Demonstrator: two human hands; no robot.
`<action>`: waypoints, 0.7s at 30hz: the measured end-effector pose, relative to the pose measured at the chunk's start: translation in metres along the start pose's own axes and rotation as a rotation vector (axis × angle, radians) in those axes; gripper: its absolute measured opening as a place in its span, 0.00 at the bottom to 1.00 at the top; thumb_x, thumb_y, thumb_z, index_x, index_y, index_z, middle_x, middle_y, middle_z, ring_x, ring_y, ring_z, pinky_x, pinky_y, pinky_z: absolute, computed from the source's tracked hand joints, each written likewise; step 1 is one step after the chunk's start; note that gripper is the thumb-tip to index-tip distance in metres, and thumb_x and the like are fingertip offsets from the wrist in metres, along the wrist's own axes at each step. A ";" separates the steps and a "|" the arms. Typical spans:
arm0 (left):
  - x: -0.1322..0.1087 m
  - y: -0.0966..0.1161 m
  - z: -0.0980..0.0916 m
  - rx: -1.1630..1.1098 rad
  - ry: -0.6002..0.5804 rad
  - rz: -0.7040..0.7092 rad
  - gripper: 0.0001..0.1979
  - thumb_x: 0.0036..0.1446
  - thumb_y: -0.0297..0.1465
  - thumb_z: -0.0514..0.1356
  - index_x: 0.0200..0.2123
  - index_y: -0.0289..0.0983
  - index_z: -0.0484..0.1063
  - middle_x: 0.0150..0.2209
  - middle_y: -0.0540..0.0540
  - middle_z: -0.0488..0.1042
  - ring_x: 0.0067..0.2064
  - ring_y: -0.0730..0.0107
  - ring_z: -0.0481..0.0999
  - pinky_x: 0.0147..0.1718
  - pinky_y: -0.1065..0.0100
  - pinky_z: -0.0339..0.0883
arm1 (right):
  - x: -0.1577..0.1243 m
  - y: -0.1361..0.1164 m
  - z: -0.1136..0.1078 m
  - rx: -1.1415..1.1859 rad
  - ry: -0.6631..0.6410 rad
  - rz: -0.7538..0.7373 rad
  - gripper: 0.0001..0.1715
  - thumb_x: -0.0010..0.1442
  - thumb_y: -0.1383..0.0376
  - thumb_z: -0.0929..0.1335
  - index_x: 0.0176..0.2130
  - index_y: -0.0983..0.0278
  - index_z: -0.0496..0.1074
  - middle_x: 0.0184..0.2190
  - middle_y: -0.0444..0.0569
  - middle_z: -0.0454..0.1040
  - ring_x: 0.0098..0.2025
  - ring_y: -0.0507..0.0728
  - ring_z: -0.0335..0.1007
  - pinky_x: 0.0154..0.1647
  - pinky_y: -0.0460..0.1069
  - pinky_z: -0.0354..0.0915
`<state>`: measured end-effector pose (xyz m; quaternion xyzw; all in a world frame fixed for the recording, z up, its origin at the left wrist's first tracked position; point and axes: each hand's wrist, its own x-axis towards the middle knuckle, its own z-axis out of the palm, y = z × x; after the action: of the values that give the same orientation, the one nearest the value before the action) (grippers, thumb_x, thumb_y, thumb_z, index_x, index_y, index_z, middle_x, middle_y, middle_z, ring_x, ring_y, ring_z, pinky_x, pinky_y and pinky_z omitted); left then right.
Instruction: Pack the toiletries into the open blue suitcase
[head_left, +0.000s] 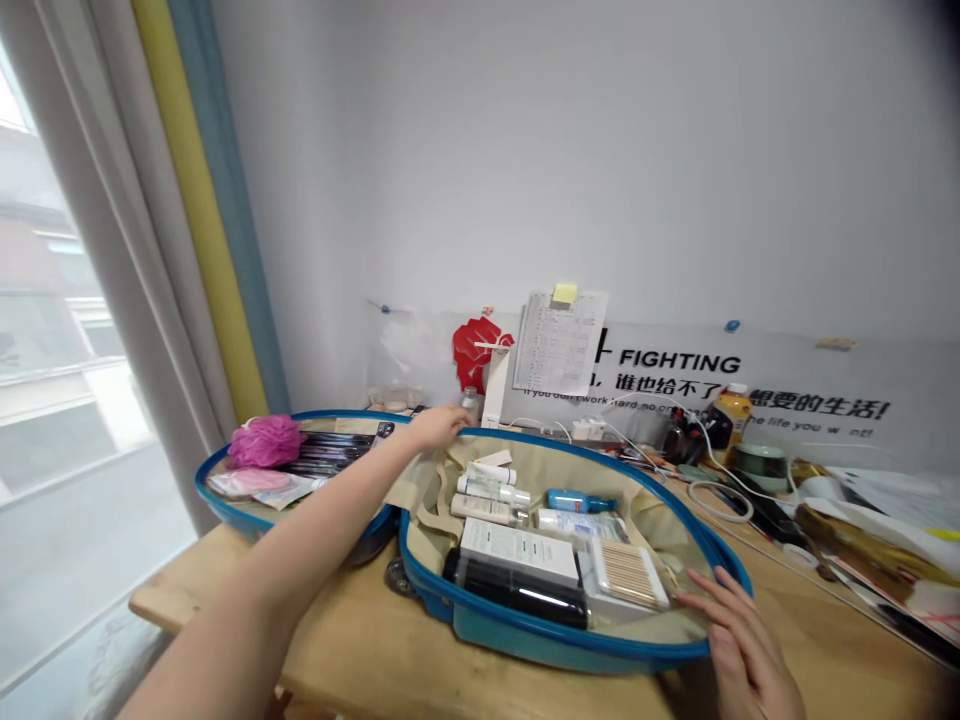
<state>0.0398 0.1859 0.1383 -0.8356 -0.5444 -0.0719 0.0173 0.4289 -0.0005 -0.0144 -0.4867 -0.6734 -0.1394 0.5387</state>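
An open hard suitcase with a blue rim (pixel 570 445) lies on the wooden table, its two halves side by side. My left hand (pixel 439 428) reaches across and rests on the far rim where the halves meet, holding nothing visible. My right hand (pixel 739 645) lies on the near right rim with its fingers spread. The beige-lined right half holds a black bottle (pixel 517 590), a white box (pixel 519 552), a box of cotton swabs (pixel 626 573) and a blue bottle (pixel 577 502). A pink bath pouf (pixel 264 442) and dark slim packages (pixel 330 452) lie in the left half.
The wooden table (pixel 225 590) ends near a curtained window on the left. Behind the suitcase stand a white lamp, a yellow-capped bottle (pixel 731 415) and a green jar (pixel 761 467), with tangled white cables. Papers and magazines lie at the right. A slogan poster covers the wall.
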 end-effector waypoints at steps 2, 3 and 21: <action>-0.020 -0.026 -0.013 0.004 0.024 -0.048 0.19 0.64 0.30 0.46 0.53 0.43 0.70 0.57 0.46 0.70 0.56 0.64 0.70 0.54 0.66 0.62 | 0.001 0.000 0.000 -0.005 -0.001 -0.017 0.22 0.65 0.53 0.58 0.38 0.60 0.75 0.46 0.54 0.76 0.58 0.67 0.66 0.52 0.64 0.66; -0.032 -0.040 -0.018 0.009 0.020 -0.075 0.19 0.64 0.30 0.46 0.53 0.41 0.70 0.56 0.45 0.71 0.55 0.63 0.70 0.54 0.66 0.62 | 0.001 0.000 0.000 -0.004 -0.001 -0.023 0.21 0.65 0.53 0.58 0.38 0.60 0.75 0.46 0.54 0.76 0.57 0.67 0.66 0.52 0.64 0.65; -0.152 -0.122 0.023 0.213 -0.313 -0.288 0.19 0.46 0.29 0.60 0.45 0.37 0.72 0.49 0.34 0.74 0.51 0.49 0.74 0.48 0.56 0.67 | 0.003 -0.002 0.001 -0.001 -0.001 -0.047 0.20 0.65 0.56 0.58 0.39 0.61 0.75 0.45 0.53 0.76 0.58 0.66 0.66 0.53 0.61 0.65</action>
<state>-0.1294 0.1001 0.0888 -0.7438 -0.6584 0.1147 0.0104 0.4272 0.0009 -0.0111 -0.4710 -0.6850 -0.1519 0.5347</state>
